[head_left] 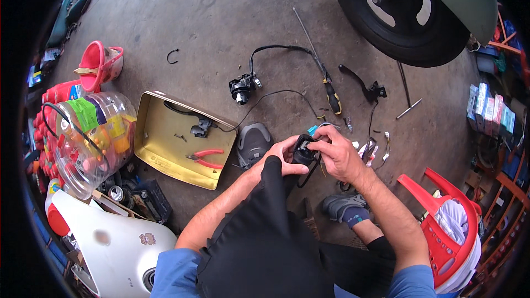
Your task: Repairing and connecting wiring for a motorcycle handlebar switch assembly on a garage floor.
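My left hand point(286, 155) is closed round a small black plastic housing point(303, 153), held over my lap between my knees. A black cable or strap loops down from it. My right hand point(338, 154) has its thumb and fingers pinched together at the housing's open side; what they pinch is too small to make out. On the floor ahead lie a handlebar switch assembly point(241, 89) with a black cable, a screwdriver point(332, 98) with a black and yellow handle, and a black brake lever point(364, 86). White wire connectors point(369, 152) sit just beyond my right hand.
A gold metal tray point(165, 157) at left holds red-handled pliers point(205, 158) and a black lever part point(202, 127). A clear plastic jar point(102, 138), pink bucket point(98, 66) and white body panel point(110, 243) stand farther left. A wheel point(397, 22) is at upper right, a red chair point(452, 232) at right.
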The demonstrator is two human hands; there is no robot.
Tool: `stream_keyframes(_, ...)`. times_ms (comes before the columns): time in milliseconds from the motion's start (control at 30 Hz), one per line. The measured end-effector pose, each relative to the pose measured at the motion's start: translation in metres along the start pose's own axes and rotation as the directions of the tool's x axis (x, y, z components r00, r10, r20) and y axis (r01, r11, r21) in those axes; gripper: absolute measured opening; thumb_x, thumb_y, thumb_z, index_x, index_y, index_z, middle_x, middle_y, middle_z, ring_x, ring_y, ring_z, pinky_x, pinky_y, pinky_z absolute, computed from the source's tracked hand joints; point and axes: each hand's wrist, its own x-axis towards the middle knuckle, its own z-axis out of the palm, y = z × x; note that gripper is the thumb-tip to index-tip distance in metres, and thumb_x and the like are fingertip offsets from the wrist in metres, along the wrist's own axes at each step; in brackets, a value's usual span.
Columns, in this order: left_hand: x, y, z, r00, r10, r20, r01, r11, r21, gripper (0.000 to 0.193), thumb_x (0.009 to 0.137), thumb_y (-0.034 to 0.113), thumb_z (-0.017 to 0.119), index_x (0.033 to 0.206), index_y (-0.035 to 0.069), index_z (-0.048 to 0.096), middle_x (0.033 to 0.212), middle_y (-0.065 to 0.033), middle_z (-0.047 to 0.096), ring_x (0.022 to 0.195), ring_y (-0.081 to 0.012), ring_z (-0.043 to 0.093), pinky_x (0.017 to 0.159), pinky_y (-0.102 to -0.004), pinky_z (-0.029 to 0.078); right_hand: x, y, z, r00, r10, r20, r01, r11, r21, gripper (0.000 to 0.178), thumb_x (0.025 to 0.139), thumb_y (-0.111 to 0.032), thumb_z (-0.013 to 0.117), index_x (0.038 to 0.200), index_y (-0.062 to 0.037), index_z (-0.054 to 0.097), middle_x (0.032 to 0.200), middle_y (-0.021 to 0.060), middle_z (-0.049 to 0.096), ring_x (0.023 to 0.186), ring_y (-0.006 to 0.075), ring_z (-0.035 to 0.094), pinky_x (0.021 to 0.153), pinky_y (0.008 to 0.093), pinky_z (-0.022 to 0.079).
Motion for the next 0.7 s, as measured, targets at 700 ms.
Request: stream_keyframes(700,0.002,0.003,0.002,0.998,-0.055,-0.003,0.055,0.996,0.067,0.066,0.069,0.005,0.08,0.128,0.004,0.05,0.112,0.0004,0.058,0.102,-0.0086,0.053,0.091,-0.0269,0.043,0.018,-0.001,0.0,0.939,0.321,0.119,-0.329,0.943,0.051,0.028,0.076,-0.004,0.065,0.103,0.0004,0.059,0.094,0.0119,0.056,0.08,0.0229,0.059,0.071,0.033,0.049)
